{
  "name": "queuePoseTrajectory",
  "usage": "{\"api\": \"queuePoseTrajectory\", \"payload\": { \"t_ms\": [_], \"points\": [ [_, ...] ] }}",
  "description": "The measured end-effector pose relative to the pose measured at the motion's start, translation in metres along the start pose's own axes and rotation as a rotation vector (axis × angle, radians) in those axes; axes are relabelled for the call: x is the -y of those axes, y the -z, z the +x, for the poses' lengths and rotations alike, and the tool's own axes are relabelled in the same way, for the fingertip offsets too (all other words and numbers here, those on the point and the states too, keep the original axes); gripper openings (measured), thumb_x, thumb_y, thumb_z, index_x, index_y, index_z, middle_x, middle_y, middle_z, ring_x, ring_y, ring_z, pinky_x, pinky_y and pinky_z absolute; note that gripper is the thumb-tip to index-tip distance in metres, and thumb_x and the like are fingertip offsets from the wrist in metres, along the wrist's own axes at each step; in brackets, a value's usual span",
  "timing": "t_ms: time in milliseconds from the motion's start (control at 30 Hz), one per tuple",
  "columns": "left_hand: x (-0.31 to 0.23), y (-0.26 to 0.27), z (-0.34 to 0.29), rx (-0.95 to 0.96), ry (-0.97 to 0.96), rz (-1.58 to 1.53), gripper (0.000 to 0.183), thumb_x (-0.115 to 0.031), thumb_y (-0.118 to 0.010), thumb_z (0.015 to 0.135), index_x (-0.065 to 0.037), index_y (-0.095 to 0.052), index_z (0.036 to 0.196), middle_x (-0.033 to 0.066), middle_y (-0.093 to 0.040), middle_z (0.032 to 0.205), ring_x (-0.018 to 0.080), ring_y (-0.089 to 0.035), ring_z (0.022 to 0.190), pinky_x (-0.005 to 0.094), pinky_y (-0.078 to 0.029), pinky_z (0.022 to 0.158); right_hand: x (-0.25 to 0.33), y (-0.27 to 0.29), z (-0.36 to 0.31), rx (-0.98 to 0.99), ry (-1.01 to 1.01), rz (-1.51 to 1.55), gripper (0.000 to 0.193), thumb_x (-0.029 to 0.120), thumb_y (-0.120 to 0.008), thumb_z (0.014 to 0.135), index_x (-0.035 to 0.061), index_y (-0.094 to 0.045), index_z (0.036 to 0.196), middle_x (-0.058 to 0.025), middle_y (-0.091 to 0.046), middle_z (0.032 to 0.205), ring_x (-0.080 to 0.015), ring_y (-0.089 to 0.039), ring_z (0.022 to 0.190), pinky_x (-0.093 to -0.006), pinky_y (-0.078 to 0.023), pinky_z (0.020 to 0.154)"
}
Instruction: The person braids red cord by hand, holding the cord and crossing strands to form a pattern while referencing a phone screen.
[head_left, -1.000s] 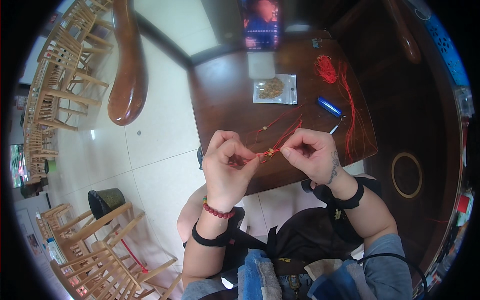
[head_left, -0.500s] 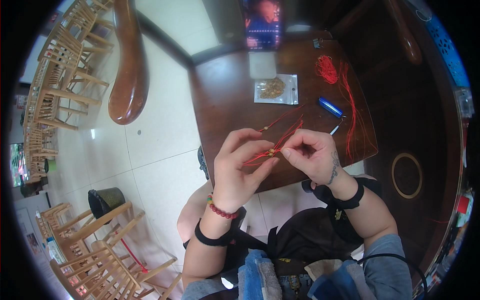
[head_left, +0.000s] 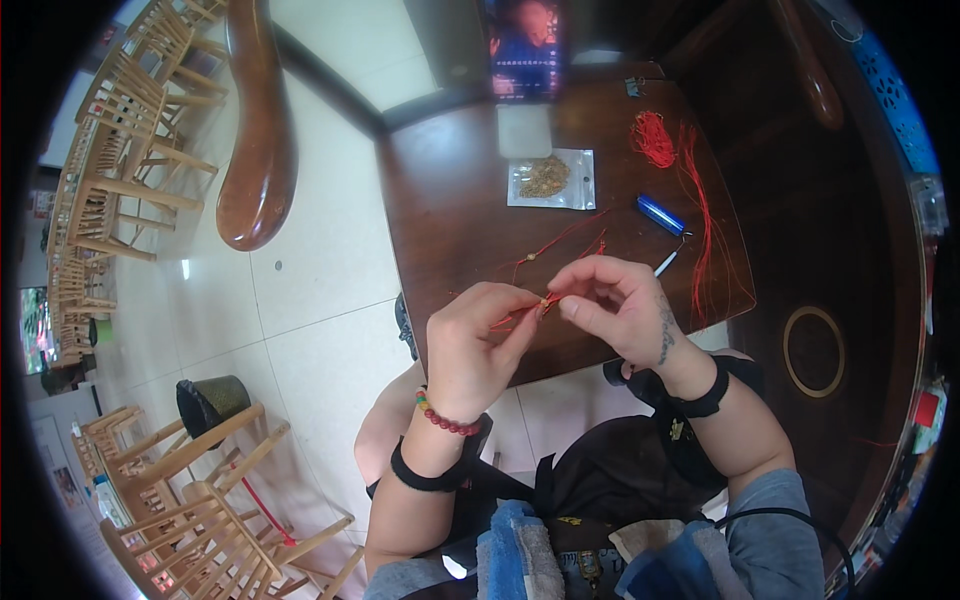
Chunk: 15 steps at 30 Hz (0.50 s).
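My left hand is closed in a pinch, thumb and fingertips meeting at a small gold bead on red cord. Red strands trail back under its fingers. Just right of the bead, my right hand is curled with thumb and index finger at the red cord; the exact grip is partly hidden. Beyond the hands, a separate red cord with a gold bead lies on the dark wooden table.
On the table are a clear bag of gold beads, a blue cylinder, a white-tipped tool, a red cord bundle and long loose red cords. A lit screen stands at the back. Wooden chairs are at left.
My left hand's spread fingers have come together onto the gold bead and cord. My right hand has shifted slightly, its fingers a little looser, still at the cord.
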<state>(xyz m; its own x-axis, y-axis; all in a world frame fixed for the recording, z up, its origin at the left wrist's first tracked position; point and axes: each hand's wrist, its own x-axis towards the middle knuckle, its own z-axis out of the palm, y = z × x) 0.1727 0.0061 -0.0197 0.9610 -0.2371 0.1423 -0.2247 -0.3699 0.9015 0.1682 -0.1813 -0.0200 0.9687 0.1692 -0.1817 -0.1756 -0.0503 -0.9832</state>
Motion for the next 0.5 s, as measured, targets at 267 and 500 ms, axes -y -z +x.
{"api": "queuePoseTrajectory", "payload": {
  "t_ms": [267, 500],
  "points": [
    [0.0024, -0.0066, 0.0004, -0.007, -0.102, 0.194, 0.014, -0.002, -0.071, 0.075, -0.005, -0.067, 0.087, 0.0096, -0.066, 0.084, 0.0276, -0.065, 0.072, 0.0329, -0.053, 0.063, -0.0013, -0.0034, 0.0003, -0.009, 0.032, -0.193, 0.014, 0.010, -0.068, 0.084, 0.0015, -0.070, 0.095, 0.0027, -0.064, 0.073, -0.0027, -0.056, 0.067, -0.0210, -0.045, 0.061],
    [-0.0019, -0.0057, -0.0002, -0.018, 0.133, -0.117, 0.014, 0.003, -0.071, 0.079, 0.002, -0.064, 0.091, 0.0072, -0.067, 0.084, 0.0133, -0.065, 0.076, 0.0246, -0.053, 0.069, -0.0031, -0.0007, -0.0012, -0.034, -0.026, -0.063, 0.011, 0.011, -0.068, 0.086, 0.0008, -0.069, 0.090, 0.0029, -0.064, 0.074, -0.0018, -0.053, 0.066, -0.0196, -0.043, 0.060]
  ]
}}
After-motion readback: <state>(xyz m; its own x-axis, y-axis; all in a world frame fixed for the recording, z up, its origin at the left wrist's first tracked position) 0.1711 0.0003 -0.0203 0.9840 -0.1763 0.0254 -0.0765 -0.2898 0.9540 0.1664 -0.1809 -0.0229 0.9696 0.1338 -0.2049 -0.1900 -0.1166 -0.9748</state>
